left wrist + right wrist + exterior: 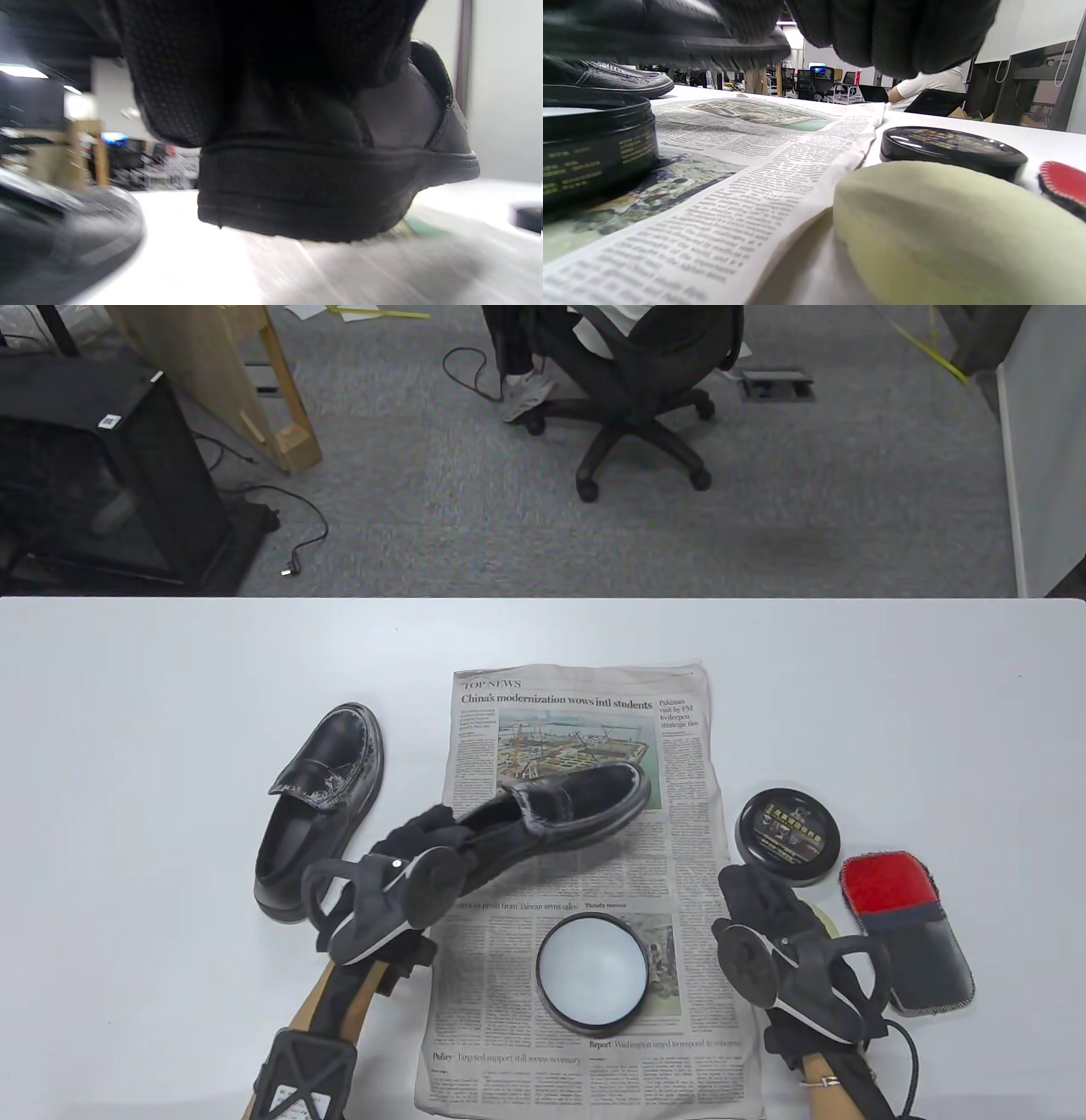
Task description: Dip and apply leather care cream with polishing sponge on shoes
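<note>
The left hand (399, 882) grips the heel of a shoe (560, 810), lifted over the newspaper (679, 831). The sponge (950, 237) lies just under the right hand's (772, 925) fingers (899, 34); their grip cannot be told.

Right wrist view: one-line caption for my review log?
Pale sponge lies on table beneath right hand, beside newspaper, open cream tin and lid.

newspaper (585, 831) on white table (170, 687), office chair (632, 381) beyond — black cabinet (93, 475)

Cream tin (592, 974) reachable from above — held shoe (560, 814) overhangs behind, lid (789, 837) right.
</note>
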`<move>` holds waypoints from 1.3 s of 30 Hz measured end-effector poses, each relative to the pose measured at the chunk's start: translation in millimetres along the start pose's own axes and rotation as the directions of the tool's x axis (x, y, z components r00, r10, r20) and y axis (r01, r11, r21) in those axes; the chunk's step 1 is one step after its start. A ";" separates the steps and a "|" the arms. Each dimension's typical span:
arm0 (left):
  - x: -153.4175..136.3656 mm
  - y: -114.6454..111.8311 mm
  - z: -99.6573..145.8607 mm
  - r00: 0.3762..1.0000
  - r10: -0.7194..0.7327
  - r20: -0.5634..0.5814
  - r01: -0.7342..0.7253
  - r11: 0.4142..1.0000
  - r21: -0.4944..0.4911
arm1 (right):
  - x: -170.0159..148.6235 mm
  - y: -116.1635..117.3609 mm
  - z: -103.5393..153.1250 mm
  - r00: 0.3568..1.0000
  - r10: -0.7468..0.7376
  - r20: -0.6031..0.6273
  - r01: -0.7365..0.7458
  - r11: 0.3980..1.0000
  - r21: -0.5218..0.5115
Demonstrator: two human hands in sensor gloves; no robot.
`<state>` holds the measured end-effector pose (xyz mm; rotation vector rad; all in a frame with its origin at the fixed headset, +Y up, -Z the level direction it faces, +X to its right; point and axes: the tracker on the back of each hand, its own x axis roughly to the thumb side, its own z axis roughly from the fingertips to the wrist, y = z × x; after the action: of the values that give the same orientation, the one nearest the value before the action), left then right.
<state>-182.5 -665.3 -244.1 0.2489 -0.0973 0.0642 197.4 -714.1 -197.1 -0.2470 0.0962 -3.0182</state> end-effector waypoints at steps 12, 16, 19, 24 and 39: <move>-158.6 24.7 42.4 0.770 0.000 -0.638 0.133 0.978 0.160 | 5.5 7.4 -3.8 0.999 0.033 0.005 -0.033 0.999 0.042; -186.8 -6.6 42.8 0.692 -0.047 -0.720 0.117 0.992 0.047 | 7.1 9.5 -5.1 0.999 0.036 0.010 -0.036 0.998 0.053; -190.7 -21.8 40.2 0.685 -0.071 -0.725 0.086 0.996 -0.016 | 7.2 11.4 -5.7 0.999 0.044 0.012 -0.044 0.997 0.063; -179.3 -31.0 33.6 0.722 -0.097 -0.685 0.051 0.995 -0.087 | 4.8 12.2 -5.6 0.999 0.040 0.007 -0.040 0.996 0.074; -132.0 -0.2 28.9 0.880 -0.010 -0.475 0.041 0.998 0.056 | -12.9 4.0 -21.9 0.994 -0.061 -0.093 0.065 0.997 0.043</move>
<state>-316.1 -679.5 -230.0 0.2926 0.4002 0.1005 206.8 -715.3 -220.9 -0.1087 0.0273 -3.0901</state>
